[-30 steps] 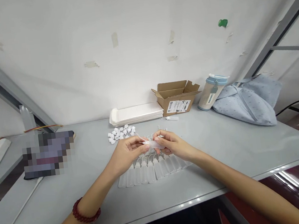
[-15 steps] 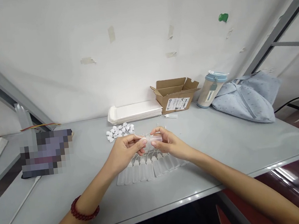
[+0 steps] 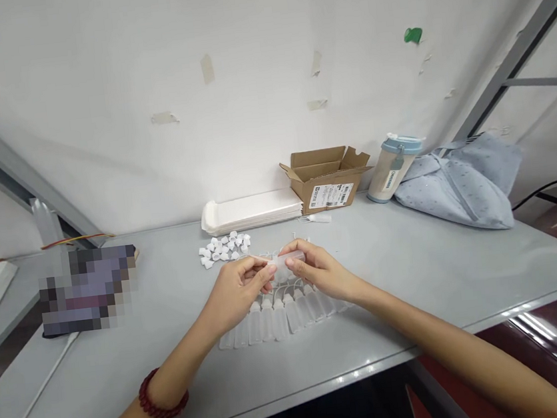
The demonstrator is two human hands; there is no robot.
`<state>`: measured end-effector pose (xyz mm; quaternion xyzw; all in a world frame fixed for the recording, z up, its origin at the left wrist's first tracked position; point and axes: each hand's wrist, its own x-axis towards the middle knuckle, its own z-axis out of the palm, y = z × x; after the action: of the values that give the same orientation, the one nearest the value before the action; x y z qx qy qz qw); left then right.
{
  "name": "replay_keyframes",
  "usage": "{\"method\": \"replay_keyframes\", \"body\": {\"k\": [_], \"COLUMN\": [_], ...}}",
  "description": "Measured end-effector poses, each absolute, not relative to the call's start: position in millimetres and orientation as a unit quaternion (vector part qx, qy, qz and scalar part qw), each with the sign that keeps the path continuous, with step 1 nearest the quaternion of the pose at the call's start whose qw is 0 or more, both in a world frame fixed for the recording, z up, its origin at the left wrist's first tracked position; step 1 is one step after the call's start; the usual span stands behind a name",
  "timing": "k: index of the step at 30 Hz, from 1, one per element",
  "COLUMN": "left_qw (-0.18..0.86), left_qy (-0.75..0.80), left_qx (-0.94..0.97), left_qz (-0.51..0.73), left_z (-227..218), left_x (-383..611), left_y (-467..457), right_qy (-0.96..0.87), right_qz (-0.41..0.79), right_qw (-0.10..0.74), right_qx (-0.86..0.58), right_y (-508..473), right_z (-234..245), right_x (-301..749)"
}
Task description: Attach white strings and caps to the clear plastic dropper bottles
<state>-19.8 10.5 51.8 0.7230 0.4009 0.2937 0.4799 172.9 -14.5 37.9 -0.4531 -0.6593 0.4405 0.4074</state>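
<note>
A small translucent bottle (image 3: 280,262) is held above the desk (image 3: 417,280), just over the far ends of a row of similar bottles (image 3: 267,322). It lies roughly level, pointing left to right. The left hand (image 3: 235,291) pinches its left end between thumb and forefinger; the right hand (image 3: 324,269) has its fingers closed around the body, the right end showing past them. Whether a cap sits under the left fingers is too small to tell.

The bottle looks light and thin-walled, probably a plastic that gives a little under pressure. Its smooth sides could turn in a loose grip, so the body suits a broad, gentle hold by thumb and several fingers, while the narrower end suits a fingertip pinch. Squeezing hard mid-body would likely dent it. Breakage seems unlikely.

The bottles in the row lie side by side, narrow ends away from the near edge, with thin white cords (image 3: 279,293) curving about those ends; a cord could snag a finger lifting one out. A cluster of small white caps (image 3: 223,248) lies on the far side, left of the hands. They look light and easily rolled, best taken singly by the sides. Farther right, a lone bottle (image 3: 318,218) lies before an open cardboard box (image 3: 333,194).
</note>
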Motion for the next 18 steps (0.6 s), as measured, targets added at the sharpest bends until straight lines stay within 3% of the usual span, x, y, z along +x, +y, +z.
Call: {"method": "replay_keyframes", "body": {"k": [8, 18], "left_qw": [0.51, 0.488], "left_qy": [0.396, 0.402], "left_qx": [0.705, 0.699], "left_qz": [0.293, 0.332], "left_z": [51.4, 49.3], "left_x": [-19.2, -19.8], "left_y": [13.9, 13.6], "right_qy": [-0.725, -0.699], "right_qz": [0.341, 0.366], "right_qw": [0.393, 0.388], "right_qx": [-0.452, -0.477], "right_y": [-13.5, -11.6], "right_z": [37.4, 33.5], "right_x": [173.2, 172.5]}}
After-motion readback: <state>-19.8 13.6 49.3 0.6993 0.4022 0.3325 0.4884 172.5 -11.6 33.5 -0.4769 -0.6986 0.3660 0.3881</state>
